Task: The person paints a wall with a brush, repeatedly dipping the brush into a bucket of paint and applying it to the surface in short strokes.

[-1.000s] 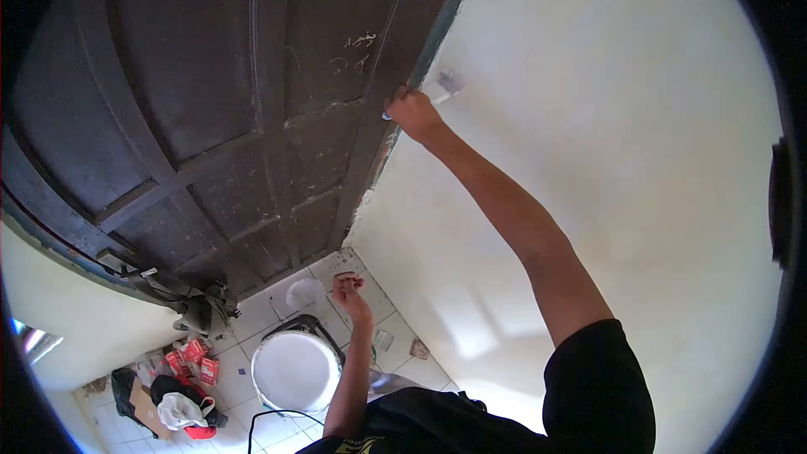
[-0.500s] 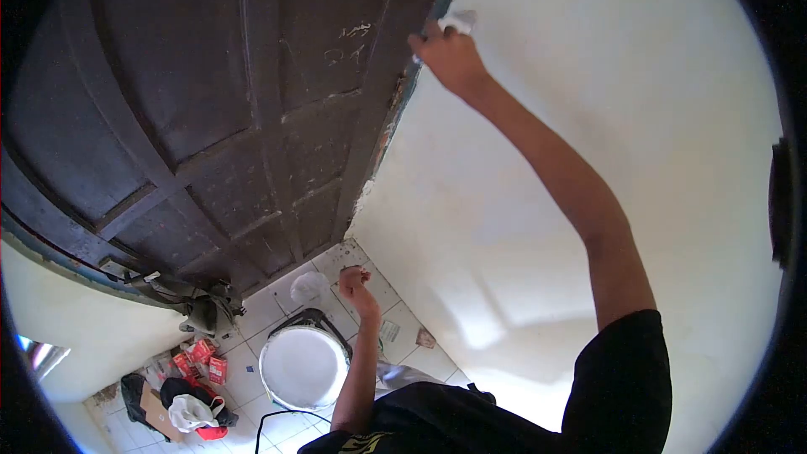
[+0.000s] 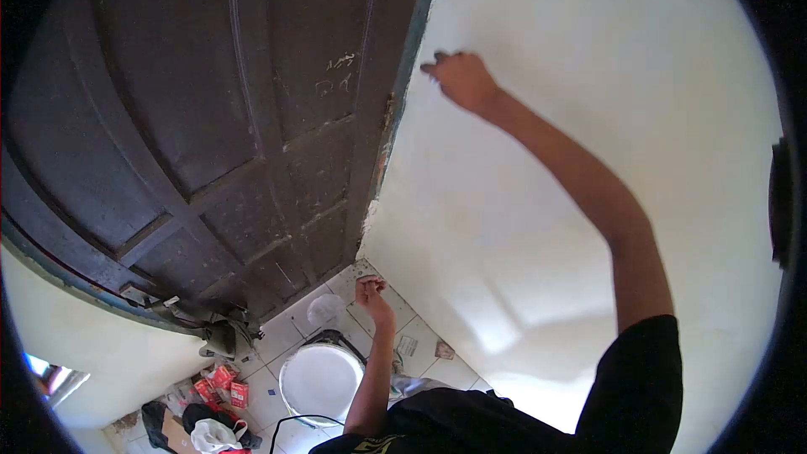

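Observation:
My right hand [image 3: 462, 80] is raised at the cream wall [image 3: 538, 193], just right of the dark door frame. Its fingers are curled and point toward the frame; whatever they hold is hidden behind them. Low in front of my body, my left hand [image 3: 371, 292] hangs above the floor with its fingers curled in, and nothing shows in it. Left of that forearm stands a round white bucket [image 3: 283, 387], its top a flat white surface. A whitish, crumpled plastic-like bundle [image 3: 325, 310] lies on the tiles behind the bucket.
A large brown panelled door [image 3: 210, 101] fills the left side. Red boxes [image 3: 223, 377], a white bag [image 3: 214, 436] and dark cloth lie at lower left. A black cable or handle [image 3: 303, 415] arcs before the bucket. Tiled floor [image 3: 424, 328] meets the wall's foot.
My right hand has moved off the door frame's edge, down and rightward over the wall. The whitish thing beside its fingers no longer shows. The view has shifted slightly; my left hand stays curled.

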`<action>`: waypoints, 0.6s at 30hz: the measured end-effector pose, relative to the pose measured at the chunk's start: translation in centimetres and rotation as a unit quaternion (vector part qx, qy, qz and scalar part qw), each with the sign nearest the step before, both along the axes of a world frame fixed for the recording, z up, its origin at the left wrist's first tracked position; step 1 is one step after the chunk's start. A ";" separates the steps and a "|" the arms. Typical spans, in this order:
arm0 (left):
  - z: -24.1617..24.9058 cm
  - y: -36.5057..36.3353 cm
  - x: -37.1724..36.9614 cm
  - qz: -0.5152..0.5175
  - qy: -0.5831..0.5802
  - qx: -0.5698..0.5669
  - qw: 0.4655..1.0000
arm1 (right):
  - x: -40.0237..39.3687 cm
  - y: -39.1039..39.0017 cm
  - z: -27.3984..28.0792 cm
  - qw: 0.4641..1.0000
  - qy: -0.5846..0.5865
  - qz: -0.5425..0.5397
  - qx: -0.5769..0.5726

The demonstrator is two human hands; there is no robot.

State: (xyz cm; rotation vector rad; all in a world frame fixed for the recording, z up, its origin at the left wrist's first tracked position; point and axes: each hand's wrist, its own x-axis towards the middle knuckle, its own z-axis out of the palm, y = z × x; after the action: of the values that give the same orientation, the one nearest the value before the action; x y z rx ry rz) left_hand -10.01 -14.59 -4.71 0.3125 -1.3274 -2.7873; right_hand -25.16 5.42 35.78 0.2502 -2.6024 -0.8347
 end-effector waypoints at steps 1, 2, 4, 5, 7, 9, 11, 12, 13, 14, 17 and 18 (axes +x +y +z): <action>0.3 0.1 0.1 -0.002 0.001 -0.001 1.000 | 0.8 -0.6 2.8 0.999 0.020 0.019 0.046; 0.7 0.3 0.3 -0.007 0.001 -0.004 1.000 | 1.8 -1.5 5.3 0.991 0.082 0.041 0.097; 0.6 1.1 0.1 -0.015 0.007 -0.003 1.000 | 2.5 -1.8 8.6 0.975 0.147 0.059 0.153; 0.0 1.5 0.3 -0.017 0.007 0.001 1.000 | 2.6 -1.6 9.7 0.974 0.133 0.092 0.157; -0.1 1.8 1.0 -0.027 0.012 0.003 1.000 | 3.3 -0.2 9.4 0.972 0.123 0.118 0.161; 0.6 2.2 1.8 -0.053 -0.018 0.011 0.998 | 3.0 2.8 5.3 0.977 -0.045 0.132 0.159; 1.0 2.0 2.3 -0.061 -0.001 0.008 0.998 | 6.6 3.1 1.6 0.974 -0.120 0.102 0.161; 1.1 1.9 2.6 -0.068 0.009 0.004 0.998 | 8.8 3.0 0.4 0.972 -0.159 0.093 0.143; 1.4 1.7 2.6 -0.068 0.010 0.005 0.998 | 10.8 3.0 -1.0 0.972 -0.174 0.083 0.136; 1.6 1.5 2.6 -0.060 0.009 0.014 0.998 | 13.0 2.9 -1.7 0.966 -0.200 0.080 0.140; 1.8 0.5 2.7 -0.046 -0.002 0.028 0.999 | 18.6 1.5 -2.6 0.953 -0.276 0.040 0.117; 1.8 0.3 2.6 -0.038 -0.013 0.036 0.999 | 20.0 0.6 -2.3 0.947 -0.304 0.022 0.105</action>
State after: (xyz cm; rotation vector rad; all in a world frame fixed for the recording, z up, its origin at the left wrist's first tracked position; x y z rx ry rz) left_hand -7.39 -14.31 -2.95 0.3091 -1.2709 -2.9090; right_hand -5.15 6.05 33.47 0.7244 -3.0423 -1.1687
